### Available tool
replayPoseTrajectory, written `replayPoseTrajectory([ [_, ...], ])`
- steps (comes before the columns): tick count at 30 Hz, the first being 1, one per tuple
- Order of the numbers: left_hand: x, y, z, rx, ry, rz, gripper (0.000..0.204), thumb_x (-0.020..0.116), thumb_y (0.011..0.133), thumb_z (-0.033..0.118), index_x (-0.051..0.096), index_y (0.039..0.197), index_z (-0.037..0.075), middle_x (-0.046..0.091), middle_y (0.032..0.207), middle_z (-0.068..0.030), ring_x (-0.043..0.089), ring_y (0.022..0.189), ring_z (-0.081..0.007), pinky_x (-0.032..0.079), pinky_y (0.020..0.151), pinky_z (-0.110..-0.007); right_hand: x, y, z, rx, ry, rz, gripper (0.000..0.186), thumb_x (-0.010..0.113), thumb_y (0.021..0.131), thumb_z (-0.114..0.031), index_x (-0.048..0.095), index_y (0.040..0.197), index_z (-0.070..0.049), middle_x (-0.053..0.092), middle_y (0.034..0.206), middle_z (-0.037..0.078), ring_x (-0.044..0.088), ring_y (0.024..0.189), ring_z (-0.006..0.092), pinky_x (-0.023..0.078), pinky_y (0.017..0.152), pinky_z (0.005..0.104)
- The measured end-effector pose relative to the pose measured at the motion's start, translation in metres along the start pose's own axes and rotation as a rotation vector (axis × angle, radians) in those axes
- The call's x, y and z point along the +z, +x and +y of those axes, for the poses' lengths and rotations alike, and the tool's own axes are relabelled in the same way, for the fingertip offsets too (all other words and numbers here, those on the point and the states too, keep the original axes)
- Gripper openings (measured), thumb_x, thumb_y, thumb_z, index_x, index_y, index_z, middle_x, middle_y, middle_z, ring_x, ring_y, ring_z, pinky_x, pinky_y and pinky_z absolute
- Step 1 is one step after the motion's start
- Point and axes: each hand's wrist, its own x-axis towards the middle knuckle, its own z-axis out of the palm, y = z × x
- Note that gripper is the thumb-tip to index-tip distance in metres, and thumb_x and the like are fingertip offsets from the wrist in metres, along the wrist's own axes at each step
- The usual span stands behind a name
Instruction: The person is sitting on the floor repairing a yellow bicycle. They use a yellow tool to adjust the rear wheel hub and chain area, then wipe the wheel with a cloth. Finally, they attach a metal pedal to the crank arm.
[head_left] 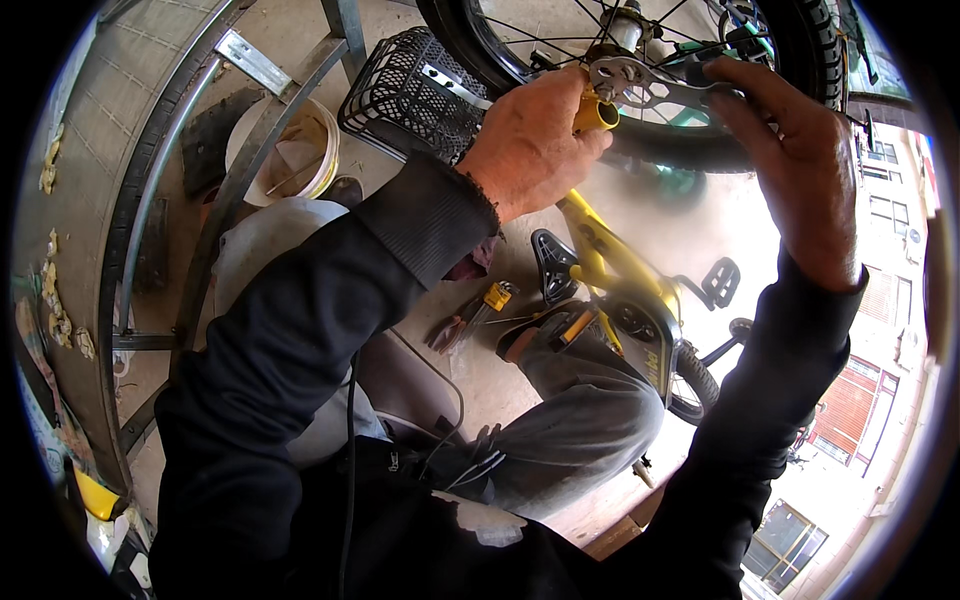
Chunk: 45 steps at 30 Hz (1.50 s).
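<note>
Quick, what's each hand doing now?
Left hand: closed around the yellow, hollow, round tube end.
Right hand: closed, holding the flat, silver metal wrench.

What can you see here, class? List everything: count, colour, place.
Large wheel: one, black, top
Spanner: one, silver, in right hand
Bicycle frame: one, yellow, centre right
Pedals: two, black, beside frame
Basket: one, black, upper centre
Bucket: one, white, upper left
Hand tools: count unclear, red and yellow, floor
Bars: several, grey, left
Building: one, pale, right
Trousers: one pair, grey, middle
Sleeves: two, black, both sides
Left hand: one, bare, upper centre
Right hand: one, bare, upper right
</note>
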Motion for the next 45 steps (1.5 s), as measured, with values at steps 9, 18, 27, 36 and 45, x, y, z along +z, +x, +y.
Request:
replayPoseTrajectory([
  [9, 0.001, 0.0, -0.001, 0.018, 0.004, 0.021, 0.029, 0.067, 0.08, 0.019, 0.056, 0.1, 0.002, 0.062, 0.092, -0.0169, 0.062, 0.09, -0.0355, 0.05, 0.081, -0.042, 0.013, -0.004, -0.014, 0.108, -0.149, -0.023, 0.021, 0.065, 0.087, -0.025, 0.061, 0.085, -0.005, 0.056, 0.066, 0.018, 0.055, 0.062, 0.0379, 0.043, 0.056, 0.042],
  [18, -0.001, 0.0, 0.001, -0.013, 0.058, -0.028, 0.031, 0.066, 0.084, 0.017, 0.057, 0.112, 0.006, 0.065, 0.097, -0.0125, 0.063, 0.092, -0.0299, 0.05, 0.084, -0.038, 0.034, -0.015, -0.011, 0.176, 0.022, 0.167, 0.018, 0.068, 0.086, -0.02, 0.062, 0.087, -0.003, 0.056, 0.065, 0.014, 0.053, 0.056, 0.0239, 0.043, 0.057, 0.0329],
  [27, -0.003, 0.0, 0.003, -0.039, 0.011, -0.038, 0.034, 0.07, 0.082, 0.015, 0.057, 0.112, 0.004, 0.064, 0.097, -0.0132, 0.063, 0.092, -0.0302, 0.05, 0.084, -0.037, 0.053, -0.028, 0.005, 0.372, 0.308, 0.231, 0.015, 0.067, 0.087, -0.017, 0.063, 0.086, -0.002, 0.06, 0.067, 0.006, 0.049, 0.061, 0.0091, 0.042, 0.059, 0.0261],
  [36, 0.0, 0.0, 0.003, -0.065, 0.021, -0.044, 0.036, 0.07, 0.083, 0.015, 0.056, 0.112, 0.001, 0.066, 0.101, -0.0165, 0.065, 0.093, -0.031, 0.051, 0.084, -0.037, 0.101, -0.057, 0.019, 0.533, 0.608, 0.369, 0.013, 0.065, 0.092, -0.014, 0.063, 0.089, -0.002, 0.064, 0.073, 0.003, 0.054, 0.061, 0.0066, 0.045, 0.057, 0.0215],
  [45, -0.002, -0.001, 0.001, -0.045, -0.003, -0.019, 0.037, 0.071, 0.082, 0.014, 0.056, 0.114, 0.003, 0.067, 0.101, -0.013, 0.065, 0.093, -0.0263, 0.053, 0.078, -0.034, 0.14, -0.066, 0.008, 0.569, 0.946, 0.493, 0.018, 0.061, 0.095, -0.017, 0.061, 0.093, 0.001, 0.066, 0.078, 0.007, 0.056, 0.061, 0.0076, 0.048, 0.057, 0.0214],
])
